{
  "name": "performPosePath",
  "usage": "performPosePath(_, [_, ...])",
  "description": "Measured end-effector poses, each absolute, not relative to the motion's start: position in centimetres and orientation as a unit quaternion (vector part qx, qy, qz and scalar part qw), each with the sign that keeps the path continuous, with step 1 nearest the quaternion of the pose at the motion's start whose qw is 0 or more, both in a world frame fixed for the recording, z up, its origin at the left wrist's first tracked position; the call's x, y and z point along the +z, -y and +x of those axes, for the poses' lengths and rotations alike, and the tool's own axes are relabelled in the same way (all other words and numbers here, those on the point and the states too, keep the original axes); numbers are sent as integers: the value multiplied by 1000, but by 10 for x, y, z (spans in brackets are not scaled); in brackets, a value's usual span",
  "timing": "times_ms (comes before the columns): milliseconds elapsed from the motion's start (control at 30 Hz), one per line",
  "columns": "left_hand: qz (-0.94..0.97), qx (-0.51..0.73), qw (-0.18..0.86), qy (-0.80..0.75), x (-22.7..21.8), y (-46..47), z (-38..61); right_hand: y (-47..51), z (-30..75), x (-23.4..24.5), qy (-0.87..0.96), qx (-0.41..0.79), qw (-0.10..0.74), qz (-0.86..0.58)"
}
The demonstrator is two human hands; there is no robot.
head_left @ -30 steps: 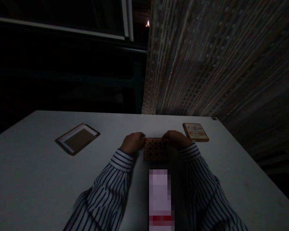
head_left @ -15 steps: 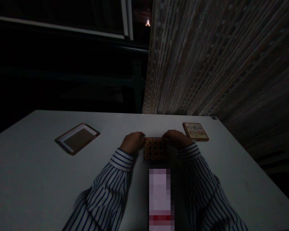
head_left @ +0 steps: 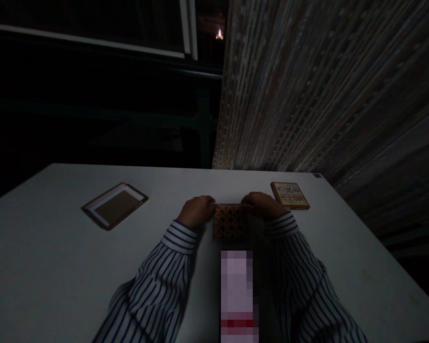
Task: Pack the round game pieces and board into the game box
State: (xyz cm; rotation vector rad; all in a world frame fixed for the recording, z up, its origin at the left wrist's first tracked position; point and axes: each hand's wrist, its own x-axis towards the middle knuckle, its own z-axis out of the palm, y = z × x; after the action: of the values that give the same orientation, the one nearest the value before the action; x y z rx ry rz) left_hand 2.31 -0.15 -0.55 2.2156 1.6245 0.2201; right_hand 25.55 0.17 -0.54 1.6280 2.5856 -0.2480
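In striped cuffs, you hold a shallow box [head_left: 229,205] of round pieces [head_left: 228,223] directly before you, left hand [head_left: 197,211] and right hand [head_left: 263,206] closed at its far corners; whether it touches the white table [head_left: 75,276] is too dark to tell. The step looks like steadying or placing the box, and any shift likely calls for an even, level grip. Beyond lie an open tray [head_left: 117,207], left, and a printed box [head_left: 291,195], right, before a string curtain [head_left: 264,105].

Smooth tabletop [head_left: 75,271], matt cloth sleeves [head_left: 153,281], wooden-looking discs [head_left: 227,223]
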Motion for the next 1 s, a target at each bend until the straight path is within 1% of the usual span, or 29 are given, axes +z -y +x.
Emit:
performPosePath(267, [791, 116, 196, -567, -1, 2, 17, 8, 253, 12, -816, -61, -21, 575])
performPosePath(467, [788, 148, 185, -568, -3, 11, 10, 19, 255, 11, -808, -88, -87, 576])
performPosePath(600, [781, 197, 198, -559, -12, 25, 2, 33, 264, -5, -798, -133, -137, 571])
performPosePath(733, [771, 248, 240, -535, -30, 44, -8, 51, 275, -34, -798, -178, -229, 528])
performPosePath(833, [761, 278, 274, -518, -47, 56, -12, 62, 280, -56, -777, -196, -282, 527])
performPosePath(933, [763, 301, 265, -507, -63, 65, -13, 68, 282, -72, -762, -214, -318, 522])
performPosePath(1000, [773, 308, 236, -503, -71, 69, -12, 70, 282, -79, -766, -230, -319, 509])
